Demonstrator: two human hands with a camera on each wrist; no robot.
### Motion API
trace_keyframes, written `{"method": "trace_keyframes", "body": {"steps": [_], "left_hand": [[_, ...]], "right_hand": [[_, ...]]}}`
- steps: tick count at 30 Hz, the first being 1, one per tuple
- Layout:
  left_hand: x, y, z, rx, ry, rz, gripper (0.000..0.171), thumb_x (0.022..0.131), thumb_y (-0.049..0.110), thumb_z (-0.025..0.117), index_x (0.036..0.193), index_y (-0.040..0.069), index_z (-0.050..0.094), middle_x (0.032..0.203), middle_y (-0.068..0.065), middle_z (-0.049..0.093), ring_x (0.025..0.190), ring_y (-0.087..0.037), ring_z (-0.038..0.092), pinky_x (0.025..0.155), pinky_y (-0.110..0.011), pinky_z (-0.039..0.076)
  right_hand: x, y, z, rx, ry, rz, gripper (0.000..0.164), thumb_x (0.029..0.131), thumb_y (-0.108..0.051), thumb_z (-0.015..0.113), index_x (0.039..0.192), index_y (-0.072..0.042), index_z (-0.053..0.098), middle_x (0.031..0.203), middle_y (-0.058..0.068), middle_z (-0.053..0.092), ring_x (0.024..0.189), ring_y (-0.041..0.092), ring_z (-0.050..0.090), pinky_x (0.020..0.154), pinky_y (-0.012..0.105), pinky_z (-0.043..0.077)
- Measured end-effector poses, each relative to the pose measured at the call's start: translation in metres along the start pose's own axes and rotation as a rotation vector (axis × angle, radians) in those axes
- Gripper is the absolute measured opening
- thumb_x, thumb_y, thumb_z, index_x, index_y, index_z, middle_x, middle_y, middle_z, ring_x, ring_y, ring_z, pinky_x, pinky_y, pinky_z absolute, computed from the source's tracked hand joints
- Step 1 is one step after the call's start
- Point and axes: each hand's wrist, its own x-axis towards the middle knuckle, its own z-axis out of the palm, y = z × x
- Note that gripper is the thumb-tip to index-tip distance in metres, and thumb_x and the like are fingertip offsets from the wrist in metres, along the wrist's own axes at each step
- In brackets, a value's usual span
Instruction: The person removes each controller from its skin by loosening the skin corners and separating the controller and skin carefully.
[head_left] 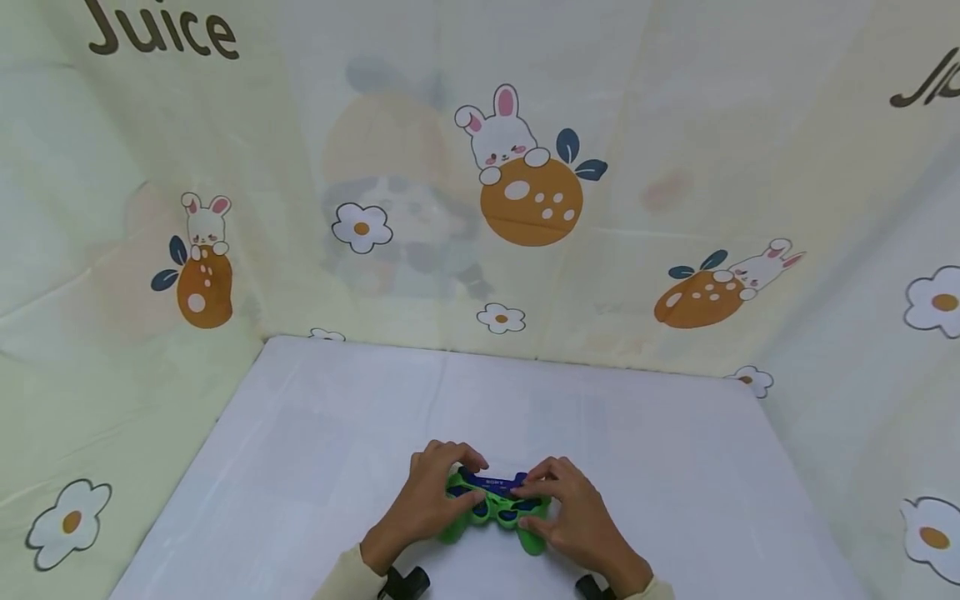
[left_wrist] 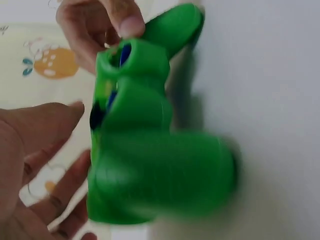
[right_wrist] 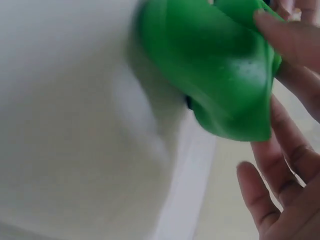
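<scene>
A green game controller (head_left: 480,518) with a dark blue top section lies on the white table, between both hands. My left hand (head_left: 433,493) is over its left end, with thumb and fingers spread and slightly bent. In the left wrist view the left thumb (left_wrist: 47,122) points at the controller's face, a small gap away, and the fingertips are at its far edge. My right hand (head_left: 566,508) holds the right end; its thumb (right_wrist: 287,37) presses on the green shell (right_wrist: 215,65) while the other fingers are behind the edge.
The white table (head_left: 360,400) spreads around the controller. Pale curtains (head_left: 637,150) printed with rabbits, oranges and flowers enclose it at the back and sides. Black wrist straps (head_left: 405,583) show below the hands.
</scene>
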Motion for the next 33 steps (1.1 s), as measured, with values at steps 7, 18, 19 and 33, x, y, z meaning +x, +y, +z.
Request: {"method": "trace_keyframes", "body": {"steps": [7,18,19,33], "left_hand": [[-0.009,-0.011,-0.012,-0.071,0.011,-0.033,0.045,0.085,0.022,0.091,0.12,0.035,0.067,0.113,0.017,0.072,0.117,-0.009,0.054,0.106,-0.052,0.032],[-0.013,-0.02,-0.012,-0.144,0.004,-0.041,0.051,0.082,0.021,0.093,0.122,0.036,0.066,0.111,0.019,0.074,0.118,-0.01,0.055,0.109,-0.055,0.031],[-0.013,-0.021,-0.011,-0.148,0.005,-0.037,0.05,0.082,0.021,0.093,0.122,0.036,0.066,0.111,0.019,0.074,0.118,-0.01,0.056,0.109,-0.056,0.031],[-0.01,-0.02,-0.005,-0.17,0.033,-0.001,0.052,0.081,0.013,0.091,0.12,0.036,0.067,0.103,0.02,0.075,0.111,-0.007,0.057,0.109,-0.053,0.031]], "right_hand": [[0.013,-0.015,0.005,0.073,0.016,-0.093,0.031,0.08,-0.038,0.094,0.109,-0.033,0.084,0.104,-0.022,0.067,0.095,0.0,0.049,0.083,0.03,0.047],[0.031,-0.032,0.017,0.092,-0.063,-0.027,0.026,0.082,-0.035,0.093,0.106,-0.03,0.085,0.096,-0.02,0.072,0.086,0.002,0.051,0.079,0.026,0.042],[0.032,-0.031,0.018,0.092,-0.072,-0.014,0.024,0.083,-0.034,0.092,0.105,-0.03,0.085,0.094,-0.02,0.072,0.086,0.002,0.051,0.08,0.027,0.042],[0.053,-0.032,0.007,0.364,-0.363,0.112,0.015,0.091,-0.026,0.086,0.1,-0.017,0.077,0.087,-0.007,0.072,0.08,0.008,0.06,0.07,0.024,0.048]]}}
